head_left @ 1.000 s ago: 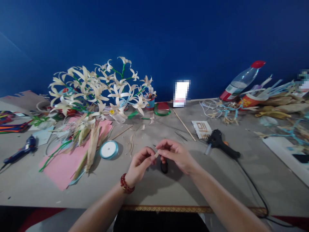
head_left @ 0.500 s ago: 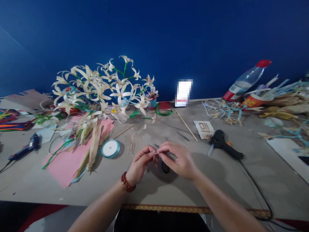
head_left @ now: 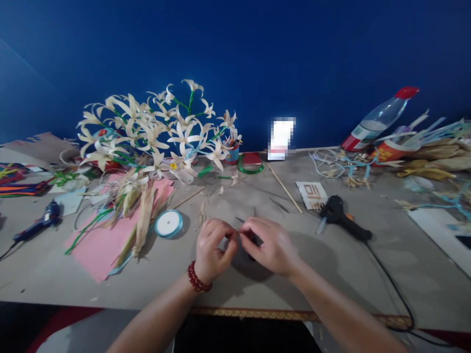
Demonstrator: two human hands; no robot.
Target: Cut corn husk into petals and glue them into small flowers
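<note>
My left hand [head_left: 216, 247], with a red beaded bracelet [head_left: 197, 278] at the wrist, has its thumb and fingertips pinched together. Against its fingertips meet those of my right hand [head_left: 270, 245], pinched the same way. Whatever lies between them is too small and too covered to name. Below my right hand, on the table, is a dark tool [head_left: 253, 255], mostly hidden by the fingers; thin dark tips show beyond them. Left of my left hand lies a spool of light blue ribbon [head_left: 168, 224]. A black glue gun [head_left: 344, 218] rests to the right of my right hand.
Cream husk flowers [head_left: 147, 132] on green stems stand at the back left. Pink paper [head_left: 99, 250] lies under dried husks [head_left: 145, 220]. A blue glue gun [head_left: 40, 223] is far left. At the back right a bottle [head_left: 379, 120] leans by a red cup [head_left: 393, 148]. A stick [head_left: 285, 189] lies mid-table.
My left hand has turned so its back faces up more, fingers curled closer to the right fingertips. The thin pale piece visible at the fingertips before is now hidden. The view has shifted slightly.
</note>
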